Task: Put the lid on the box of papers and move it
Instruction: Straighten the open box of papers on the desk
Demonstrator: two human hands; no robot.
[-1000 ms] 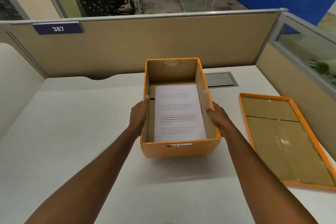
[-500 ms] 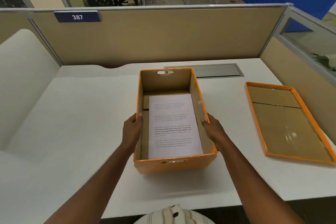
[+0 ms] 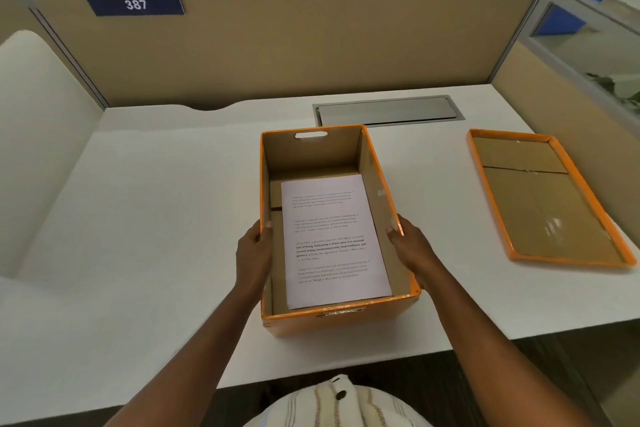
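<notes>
An open orange cardboard box [image 3: 346, 321] stands on the white desk [image 3: 156, 218], near its front edge. A stack of printed white papers [image 3: 332, 239] lies flat inside it. My left hand [image 3: 252, 253] grips the box's left wall, thumb over the rim. Pressed on the right wall is my right hand [image 3: 412, 250], thumb also at the rim. The orange lid [image 3: 543, 198] lies upside down on the desk to the right, apart from the box, its brown inside facing up.
A grey cable hatch [image 3: 388, 111] is set into the desk behind the box. Beige partition walls [image 3: 311, 45] close the desk at the back and right, with a blue sign reading 387 [image 3: 135, 3]. A white curved panel [image 3: 38, 135] stands on the left.
The box, held by both hands, has come toward me and down to the desk's front edge. The view has pulled back and tilted downward; the lid has stayed in place.
</notes>
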